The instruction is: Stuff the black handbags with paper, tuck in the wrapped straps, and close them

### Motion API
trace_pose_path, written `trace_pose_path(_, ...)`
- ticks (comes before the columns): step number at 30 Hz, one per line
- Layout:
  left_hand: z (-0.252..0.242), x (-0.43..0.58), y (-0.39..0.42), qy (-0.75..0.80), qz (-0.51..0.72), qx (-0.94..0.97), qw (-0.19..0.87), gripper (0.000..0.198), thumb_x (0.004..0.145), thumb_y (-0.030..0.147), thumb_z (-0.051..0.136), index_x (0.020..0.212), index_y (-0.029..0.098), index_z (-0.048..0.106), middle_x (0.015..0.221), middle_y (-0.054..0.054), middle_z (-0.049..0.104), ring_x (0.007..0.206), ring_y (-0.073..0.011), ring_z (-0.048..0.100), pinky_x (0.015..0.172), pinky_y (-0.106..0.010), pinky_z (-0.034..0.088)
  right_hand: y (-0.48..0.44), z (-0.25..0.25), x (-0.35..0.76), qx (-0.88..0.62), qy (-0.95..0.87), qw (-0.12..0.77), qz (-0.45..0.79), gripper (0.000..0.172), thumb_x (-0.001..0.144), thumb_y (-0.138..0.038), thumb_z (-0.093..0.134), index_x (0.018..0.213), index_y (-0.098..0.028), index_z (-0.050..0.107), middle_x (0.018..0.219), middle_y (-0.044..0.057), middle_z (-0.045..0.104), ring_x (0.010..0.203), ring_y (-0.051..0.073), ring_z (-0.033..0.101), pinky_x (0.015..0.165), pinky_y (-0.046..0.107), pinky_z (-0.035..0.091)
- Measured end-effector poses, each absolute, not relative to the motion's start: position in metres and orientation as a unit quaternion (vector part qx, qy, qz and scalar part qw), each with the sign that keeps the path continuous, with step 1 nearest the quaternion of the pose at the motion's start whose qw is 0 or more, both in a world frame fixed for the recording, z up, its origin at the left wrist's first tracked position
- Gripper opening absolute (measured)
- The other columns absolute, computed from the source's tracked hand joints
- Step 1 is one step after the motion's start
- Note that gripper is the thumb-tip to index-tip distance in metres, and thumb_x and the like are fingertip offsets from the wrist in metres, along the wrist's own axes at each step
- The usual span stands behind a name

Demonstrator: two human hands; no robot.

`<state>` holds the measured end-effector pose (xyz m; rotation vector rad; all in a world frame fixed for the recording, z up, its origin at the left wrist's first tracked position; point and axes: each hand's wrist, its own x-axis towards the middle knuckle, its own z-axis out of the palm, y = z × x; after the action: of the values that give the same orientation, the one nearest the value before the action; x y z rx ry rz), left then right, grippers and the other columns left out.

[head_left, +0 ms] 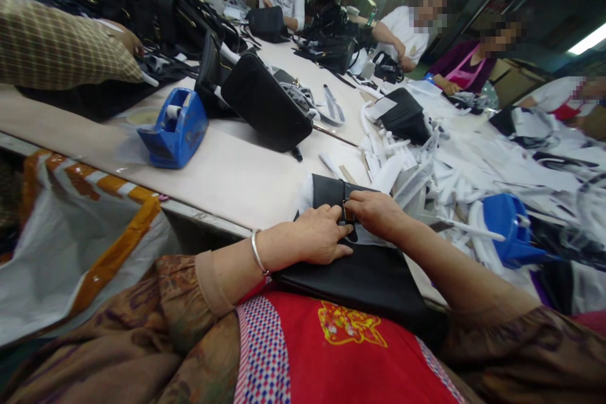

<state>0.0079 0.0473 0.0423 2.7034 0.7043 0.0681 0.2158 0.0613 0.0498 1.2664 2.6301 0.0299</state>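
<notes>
A black handbag (360, 274) lies at the table's edge against my red apron, its flap side turned up. A narrow strap with a small gold-coloured buckle (348, 211) crosses its upper part. My left hand (324, 237), with a bangle at the wrist, rests on the bag left of the buckle; its fingers are bent and grip the bag by the strap. From the right, my right hand (376, 211) has its fingers closed in a pinch at the buckle strap. The fingertips partly hide the buckle. White wrapping shows beside the bag's upper left corner.
Left on the table stand a blue tape dispenser (177, 129) and a black bag (267, 104). White stuffing and paper strips (402, 170) pile up to the right, near another blue dispenser (509, 230). A co-worker's checked sleeve (66, 44) reaches in; other people work across the table.
</notes>
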Motion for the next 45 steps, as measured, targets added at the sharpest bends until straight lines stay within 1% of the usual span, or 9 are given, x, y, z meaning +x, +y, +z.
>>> trace_pose_path(5,0.043,0.007,0.047,0.253,0.024,0.951,0.174,0.056,0.093,0.057,0.042,0.137,0.026,0.055,0.119,-0.015,0.054,0.1,-0.0298,0.056,0.081,-0.042,0.05,0.059,0.048,0.211,0.402,0.905,0.127,0.046,0.01,0.088,-0.014,0.054,0.088,-0.014,0.064,0.087,0.008,0.06,0.073,0.019,0.056,0.06,0.029,0.033)
trace_pose_path(11,0.038,0.006,0.047,0.252,0.038,0.951,0.177,0.054,0.092,0.058,0.044,0.136,0.027,0.055,0.123,-0.014,0.052,0.103,-0.0297,0.054,0.083,-0.042,0.049,0.049,0.04,0.241,0.466,0.881,-0.018,-0.078,0.019,0.096,-0.019,0.044,0.093,-0.015,0.061,0.089,0.006,0.059,0.078,0.016,0.057,0.072,0.027,0.043)
trace_pose_path(14,0.037,0.007,0.047,0.252,0.038,0.951,0.173,0.054,0.092,0.058,0.044,0.135,0.027,0.055,0.122,-0.013,0.052,0.104,-0.0295,0.053,0.084,-0.041,0.048,0.04,0.04,0.248,0.489,0.865,-0.051,-0.101,0.022,0.098,-0.023,0.043,0.094,-0.016,0.064,0.09,0.007,0.06,0.08,0.017,0.059,0.076,0.029,0.046)
trace_pose_path(20,0.038,0.01,0.05,0.24,0.003,0.955,0.173,0.051,0.094,0.054,0.043,0.133,0.025,0.056,0.118,-0.013,0.053,0.103,-0.0285,0.053,0.088,-0.041,0.046,0.002,0.045,0.227,0.482,0.869,-0.025,-0.112,0.026,0.096,-0.028,0.051,0.112,-0.016,0.067,0.105,0.012,0.063,0.096,0.023,0.058,0.086,0.036,0.048)
trace_pose_path(24,0.039,0.009,0.054,0.214,0.016,0.957,0.196,0.045,0.094,0.048,0.048,0.132,0.026,0.057,0.12,-0.011,0.054,0.105,-0.026,0.054,0.094,-0.039,0.044,-0.014,0.049,0.222,0.502,0.86,0.001,-0.088,0.034,0.094,-0.034,0.055,0.118,-0.014,0.067,0.114,0.015,0.061,0.1,0.027,0.056,0.089,0.043,0.047)
trace_pose_path(27,0.052,0.003,0.062,0.16,0.004,0.961,0.226,0.037,0.094,0.04,0.053,0.123,0.02,0.065,0.116,-0.011,0.059,0.109,-0.0245,0.055,0.096,-0.035,0.043,-0.016,0.051,0.225,0.505,0.859,0.008,-0.088,0.038,0.095,-0.038,0.054,0.121,-0.014,0.066,0.115,0.015,0.061,0.1,0.027,0.054,0.09,0.043,0.045)
trace_pose_path(33,0.089,0.003,0.091,0.232,0.046,0.933,0.272,0.029,0.095,0.033,0.052,0.114,0.02,0.071,0.097,-0.006,0.068,0.086,-0.0166,0.063,0.078,-0.026,0.048,-0.015,0.047,0.229,0.506,0.857,-0.014,-0.094,0.034,0.094,-0.04,0.055,0.115,-0.017,0.069,0.11,0.014,0.062,0.098,0.028,0.055,0.088,0.043,0.043)
trace_pose_path(37,0.081,0.028,0.103,0.304,0.096,0.911,0.261,0.021,0.089,0.025,0.058,0.099,0.021,0.076,0.091,-0.004,0.072,0.085,-0.0163,0.065,0.078,-0.025,0.049,-0.015,0.044,0.229,0.519,0.848,-0.025,-0.1,0.032,0.094,-0.041,0.055,0.112,-0.018,0.07,0.109,0.014,0.062,0.097,0.027,0.054,0.085,0.041,0.041)
trace_pose_path(45,0.045,0.072,0.113,0.351,0.022,0.914,0.202,0.021,0.086,0.024,0.058,0.091,0.023,0.079,0.088,-0.004,0.072,0.084,-0.0178,0.065,0.079,-0.028,0.051,-0.017,0.044,0.231,0.528,0.842,-0.028,-0.108,0.034,0.093,-0.042,0.057,0.113,-0.017,0.07,0.106,0.014,0.063,0.094,0.028,0.055,0.079,0.04,0.039)
